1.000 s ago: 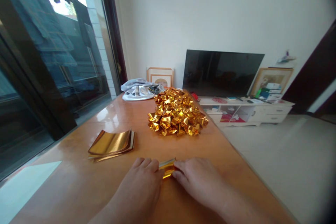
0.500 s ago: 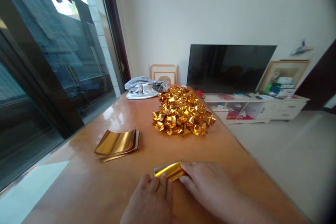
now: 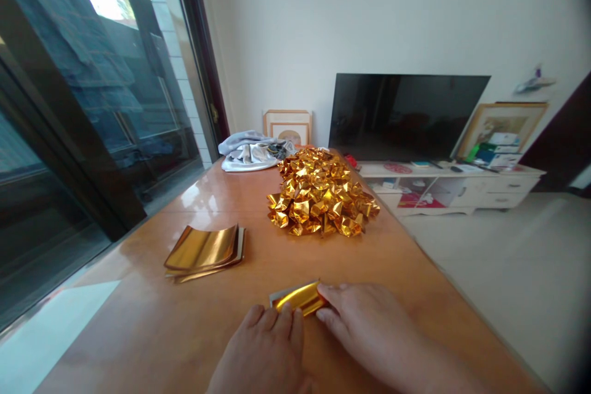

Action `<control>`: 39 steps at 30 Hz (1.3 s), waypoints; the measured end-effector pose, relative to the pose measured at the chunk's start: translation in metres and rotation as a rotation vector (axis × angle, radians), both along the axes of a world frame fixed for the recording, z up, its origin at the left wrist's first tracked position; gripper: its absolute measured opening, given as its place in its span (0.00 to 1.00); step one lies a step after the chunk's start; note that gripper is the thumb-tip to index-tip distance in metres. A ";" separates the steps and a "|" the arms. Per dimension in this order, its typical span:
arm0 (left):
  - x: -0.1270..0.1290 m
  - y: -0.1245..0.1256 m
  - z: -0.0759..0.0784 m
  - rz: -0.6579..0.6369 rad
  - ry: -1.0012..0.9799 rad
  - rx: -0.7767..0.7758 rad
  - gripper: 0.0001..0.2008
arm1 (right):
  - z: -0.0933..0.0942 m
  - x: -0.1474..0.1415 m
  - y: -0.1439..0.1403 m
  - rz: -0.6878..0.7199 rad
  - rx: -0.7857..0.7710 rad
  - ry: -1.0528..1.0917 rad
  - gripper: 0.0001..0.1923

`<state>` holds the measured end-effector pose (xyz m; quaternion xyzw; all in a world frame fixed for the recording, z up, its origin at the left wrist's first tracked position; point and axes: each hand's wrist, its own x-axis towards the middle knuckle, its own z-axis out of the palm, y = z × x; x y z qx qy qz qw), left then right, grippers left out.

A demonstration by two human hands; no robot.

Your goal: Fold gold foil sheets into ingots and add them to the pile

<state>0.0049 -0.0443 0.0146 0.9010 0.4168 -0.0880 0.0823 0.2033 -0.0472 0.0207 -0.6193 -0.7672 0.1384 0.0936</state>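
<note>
A partly folded sheet of gold foil paper (image 3: 302,297) lies on the wooden table (image 3: 221,332), its pale back showing along the far left edge. My left hand (image 3: 265,348) bends its fingers over the near edge of the sheet, fingertips pressed together on it; the thumb is mostly hidden. At the sheet's right end, my right hand (image 3: 364,323) pinches the foil between thumb and forefinger. To the left, a stack of flat gold foil sheets (image 3: 203,250) curls up at its edges. Beyond the hands stands a heap of folded gold foil pieces (image 3: 323,197).
A silvery cloth bundle (image 3: 252,151) sits at the table's far end, near framed pictures (image 3: 289,117). Pale paper (image 3: 60,326) covers the near left corner. A television (image 3: 406,117) rests on a white cabinet (image 3: 480,188) beyond the right edge. Glass doors (image 3: 92,104) line the left.
Both hands keep nearly the same place on the foil paper. The left hand's fingers sit slightly more bent and drawn together. The view has shifted very slightly.
</note>
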 end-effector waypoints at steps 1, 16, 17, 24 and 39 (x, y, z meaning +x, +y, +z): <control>0.000 0.000 0.002 0.011 -0.009 -0.002 0.31 | 0.000 0.000 0.000 0.000 0.003 -0.001 0.10; -0.002 0.002 0.013 0.030 -0.060 0.026 0.28 | 0.001 -0.001 -0.003 0.011 0.062 -0.042 0.09; -0.002 0.002 0.015 0.031 -0.063 0.015 0.28 | 0.002 -0.001 -0.003 0.011 0.059 -0.044 0.09; -0.002 0.000 0.035 0.110 -0.103 -0.073 0.24 | 0.005 0.001 -0.004 0.031 0.030 -0.101 0.12; -0.009 0.003 0.031 0.008 -0.190 -0.049 0.32 | 0.011 0.002 -0.010 0.075 -0.045 -0.218 0.27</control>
